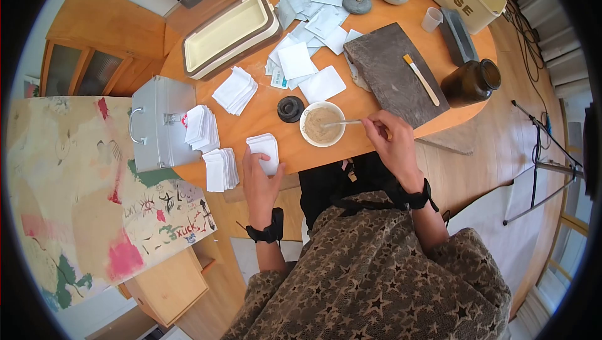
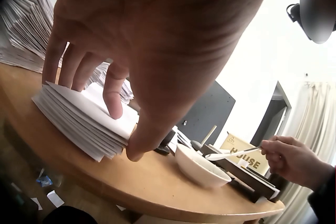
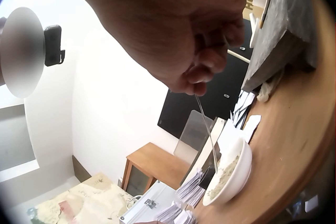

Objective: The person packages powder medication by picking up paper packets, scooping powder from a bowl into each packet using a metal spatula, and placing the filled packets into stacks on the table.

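Observation:
In the head view, my left hand (image 1: 256, 174) lies at the table edge around a stack of white paper packets (image 1: 264, 151). The left wrist view shows its thumb at one side of the stack (image 2: 86, 119), the index finger on top and the other fingers along the far side. My right hand (image 1: 394, 146) pinches the thin handle of a small spoon (image 1: 342, 122). Its far end dips into a white bowl (image 1: 307, 138) of beige powder (image 1: 320, 120). The right wrist view shows the spoon (image 3: 208, 132) slanting down into the powder (image 3: 224, 176).
More packet stacks (image 1: 235, 90) stand left, beside a silver case (image 1: 157, 146). A dark round object (image 1: 290, 109) sits next to the bowl. Behind are loose packets (image 1: 323, 83) and a cream tray (image 1: 229, 33); rightward, a dark slab (image 1: 392, 67) with a brush (image 1: 420, 80), and a brown jar (image 1: 467, 83).

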The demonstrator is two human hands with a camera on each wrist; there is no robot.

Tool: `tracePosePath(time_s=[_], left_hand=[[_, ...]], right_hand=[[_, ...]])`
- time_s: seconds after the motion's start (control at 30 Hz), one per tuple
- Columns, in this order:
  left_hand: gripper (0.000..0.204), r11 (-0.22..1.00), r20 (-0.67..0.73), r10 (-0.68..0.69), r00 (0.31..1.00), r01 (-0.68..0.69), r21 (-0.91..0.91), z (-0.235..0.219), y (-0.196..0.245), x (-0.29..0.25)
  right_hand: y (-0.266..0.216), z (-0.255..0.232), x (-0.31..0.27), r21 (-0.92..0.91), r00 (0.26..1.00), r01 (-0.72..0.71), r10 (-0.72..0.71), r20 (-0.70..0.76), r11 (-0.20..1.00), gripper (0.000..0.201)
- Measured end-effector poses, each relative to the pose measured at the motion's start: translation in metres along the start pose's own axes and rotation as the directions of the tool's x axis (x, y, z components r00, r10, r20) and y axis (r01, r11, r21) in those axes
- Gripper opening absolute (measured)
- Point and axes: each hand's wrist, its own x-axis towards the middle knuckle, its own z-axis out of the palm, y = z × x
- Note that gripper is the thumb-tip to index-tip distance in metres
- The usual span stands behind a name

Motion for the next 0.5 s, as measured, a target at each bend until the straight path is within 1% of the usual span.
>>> tracePosePath(time_s=[0.07, 0.23, 0.3, 0.4, 0.5], left_hand=[[0.042, 1.0, 0.002, -0.005, 1.0, 0.005, 0.007, 0.0, 0.001, 0.0], [0.045, 1.0, -0.019, -0.026, 0.999, 0.027, 0.01, 0.001, -0.001, 0.001], [0.049, 0.994, -0.006, -0.071, 0.997, 0.071, -0.08, 0.0, 0.0, 0.002], [0.053, 0.992, -0.023, -0.081, 0.996, 0.079, -0.096, -0.003, 0.003, 0.002], [0.053, 0.996, -0.016, -0.067, 0.998, 0.066, -0.056, -0.011, 0.006, 0.004]], right_hand=[[0.002, 0.001, 0.0, 0.008, 1.0, -0.026, 0.026, -0.014, 1.0, 0.013], [-0.001, 0.002, 0.001, -0.01, 0.999, -0.036, 0.035, -0.011, 0.999, 0.014], [-0.001, 0.003, 0.002, -0.027, 0.999, -0.046, 0.046, -0.006, 0.999, 0.015], [-0.001, 0.003, 0.002, -0.044, 0.999, -0.037, 0.036, -0.019, 0.998, 0.015], [0.0, 0.004, 0.002, -0.069, 0.999, -0.027, 0.025, -0.026, 0.997, 0.015]])
